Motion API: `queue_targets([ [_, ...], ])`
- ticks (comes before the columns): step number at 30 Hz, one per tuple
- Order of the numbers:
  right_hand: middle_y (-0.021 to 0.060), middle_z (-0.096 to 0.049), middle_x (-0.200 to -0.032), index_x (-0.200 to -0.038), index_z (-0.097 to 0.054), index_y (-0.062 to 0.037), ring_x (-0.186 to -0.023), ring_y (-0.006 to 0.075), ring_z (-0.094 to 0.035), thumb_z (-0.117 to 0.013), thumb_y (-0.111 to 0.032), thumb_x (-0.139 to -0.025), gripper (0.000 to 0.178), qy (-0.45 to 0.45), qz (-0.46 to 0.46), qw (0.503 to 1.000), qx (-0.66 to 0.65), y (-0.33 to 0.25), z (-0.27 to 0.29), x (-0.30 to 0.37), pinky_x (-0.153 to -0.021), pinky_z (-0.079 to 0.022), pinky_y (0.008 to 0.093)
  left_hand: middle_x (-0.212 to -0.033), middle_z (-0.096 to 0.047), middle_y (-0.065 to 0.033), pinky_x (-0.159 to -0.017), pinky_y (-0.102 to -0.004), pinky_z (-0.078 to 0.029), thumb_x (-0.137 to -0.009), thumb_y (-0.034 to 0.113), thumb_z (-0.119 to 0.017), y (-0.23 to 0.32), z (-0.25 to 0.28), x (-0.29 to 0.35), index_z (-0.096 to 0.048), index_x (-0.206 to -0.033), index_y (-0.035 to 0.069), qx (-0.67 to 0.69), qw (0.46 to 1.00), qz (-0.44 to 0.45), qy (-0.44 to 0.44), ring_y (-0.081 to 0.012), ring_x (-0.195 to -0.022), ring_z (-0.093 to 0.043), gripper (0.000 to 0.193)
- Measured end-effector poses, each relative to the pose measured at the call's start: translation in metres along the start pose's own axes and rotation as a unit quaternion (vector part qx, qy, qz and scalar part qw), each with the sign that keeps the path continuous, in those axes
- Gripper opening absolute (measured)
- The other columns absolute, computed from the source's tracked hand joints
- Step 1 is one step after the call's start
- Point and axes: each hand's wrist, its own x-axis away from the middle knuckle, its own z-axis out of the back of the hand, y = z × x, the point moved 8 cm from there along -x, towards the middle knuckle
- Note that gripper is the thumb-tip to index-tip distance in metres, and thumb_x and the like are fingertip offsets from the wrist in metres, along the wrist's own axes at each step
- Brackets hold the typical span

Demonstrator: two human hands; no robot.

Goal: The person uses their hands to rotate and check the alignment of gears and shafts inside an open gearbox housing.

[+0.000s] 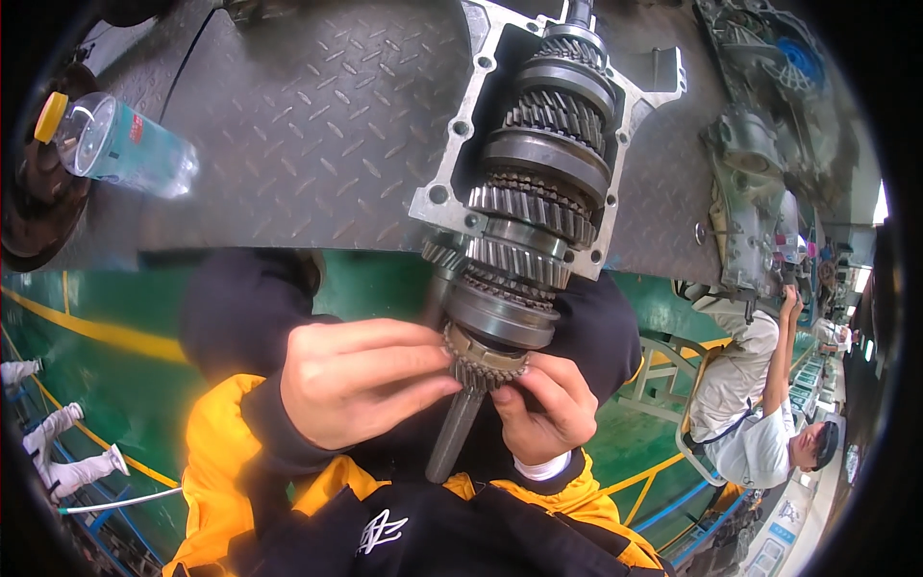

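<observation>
A gear shaft (457, 433) with several helical gears (534, 207) lies along an open metal gearbox housing (452, 144), its near end jutting out past the bench edge toward me. On that end sits a small toothed ring (481, 361) with a brass-coloured band, just below a wide smooth steel sleeve (500, 313). My left hand (370, 375) pinches the ring from the left with thumb and fingers. From the right, my right hand (548, 409) grips the same ring between thumb and forefinger. The fingers hide parts of the ring's sides.
The housing rests on a dark tread-plate bench (327, 135). A clear bottle (125, 144) with a yellow cap lies at the far left. More metal housings (755, 183) stand at the right, where a seated person (760, 413) in white works. Green floor shows below the bench.
</observation>
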Motion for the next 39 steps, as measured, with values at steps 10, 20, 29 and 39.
queue_targets([
  [10, 0.0184, -0.070, -0.091, -0.098, -0.068, 0.0026, -0.076, 0.0256, -0.069, -0.081, -0.008, -0.082, 0.023, -0.004, -0.003, 1.000, 0.017, 0.003, 0.000, 0.005, -0.070, -0.055, 0.0307, -0.084, -0.072, -0.0144, -0.058, -0.0280, -0.058, -0.067, 0.003, -0.088, -0.002, -0.001, 0.001, -0.073, -0.086, -0.002, -0.017, 1.000, -0.007, -0.001, -0.0240, -0.066, -0.072, 0.024],
  [20, 0.0179, -0.069, -0.087, -0.096, -0.070, 0.0037, -0.071, 0.0240, -0.067, -0.079, -0.008, -0.084, 0.020, 0.021, -0.007, 0.999, 0.037, 0.001, -0.002, -0.004, -0.067, -0.054, 0.0292, -0.084, -0.072, -0.0135, -0.057, -0.0273, -0.057, -0.068, 0.003, -0.086, 0.002, -0.004, -0.004, -0.073, -0.090, -0.003, -0.038, 0.998, -0.044, 0.027, -0.0239, -0.066, -0.072, 0.027],
  [29, 0.0186, -0.070, -0.087, -0.092, -0.067, 0.0063, -0.072, 0.0234, -0.066, -0.077, -0.013, -0.088, 0.023, 0.056, -0.010, 0.996, 0.062, 0.001, -0.002, -0.001, -0.068, -0.053, 0.0298, -0.086, -0.069, -0.0149, -0.059, -0.0303, -0.058, -0.071, 0.000, -0.081, 0.003, -0.003, -0.007, -0.070, -0.091, -0.005, -0.040, 0.996, -0.076, 0.040, -0.0271, -0.070, -0.071, 0.023],
  [39, 0.0167, -0.065, -0.083, -0.094, -0.067, 0.0063, -0.067, 0.0230, -0.060, -0.078, -0.011, -0.087, 0.021, 0.060, 0.072, 0.992, 0.090, -0.009, 0.001, -0.005, -0.062, -0.049, 0.0288, -0.088, -0.072, -0.0155, -0.063, -0.0308, -0.058, -0.072, -0.002, -0.080, -0.002, -0.006, -0.002, -0.070, -0.093, -0.005, -0.037, 0.998, -0.019, 0.038, -0.0275, -0.073, -0.073, 0.023],
])
